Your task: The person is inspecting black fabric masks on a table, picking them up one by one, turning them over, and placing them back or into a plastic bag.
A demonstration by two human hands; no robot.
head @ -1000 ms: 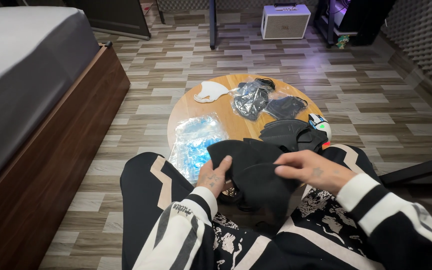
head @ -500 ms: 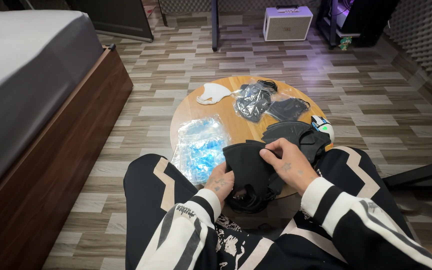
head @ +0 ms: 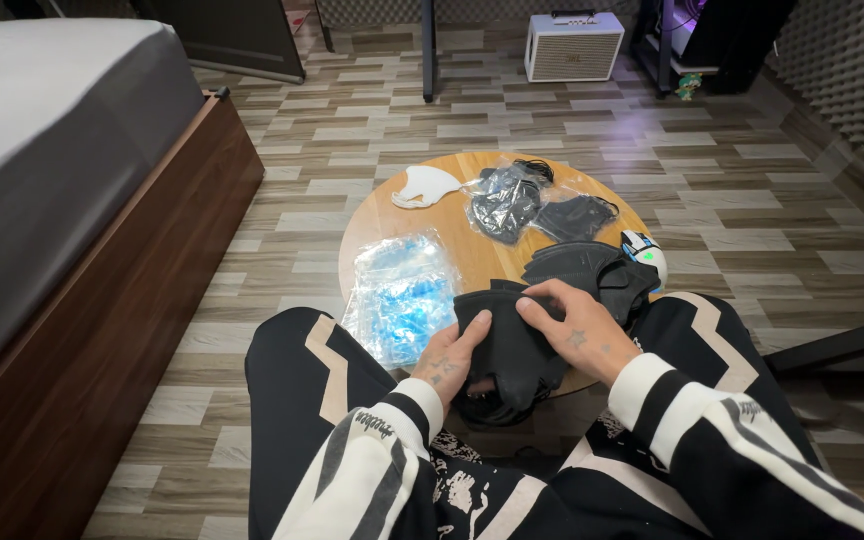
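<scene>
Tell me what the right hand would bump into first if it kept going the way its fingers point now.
The right hand points leftward across the black mask it grips, toward the left hand. It would probably meet the left hand's fingers first, then the pile of clear blue packets, though depth is unclear.

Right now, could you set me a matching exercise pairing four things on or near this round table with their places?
Things:
1. white mask
2. clear bags of blue masks
3. black mask
4. white speaker box

Places:
A. held in left hand and right hand
B. on the floor beyond the table
C. table's far left edge
D. table's near left, by the knee

Pairs: 1-C, 2-D, 3-A, 4-B
</scene>
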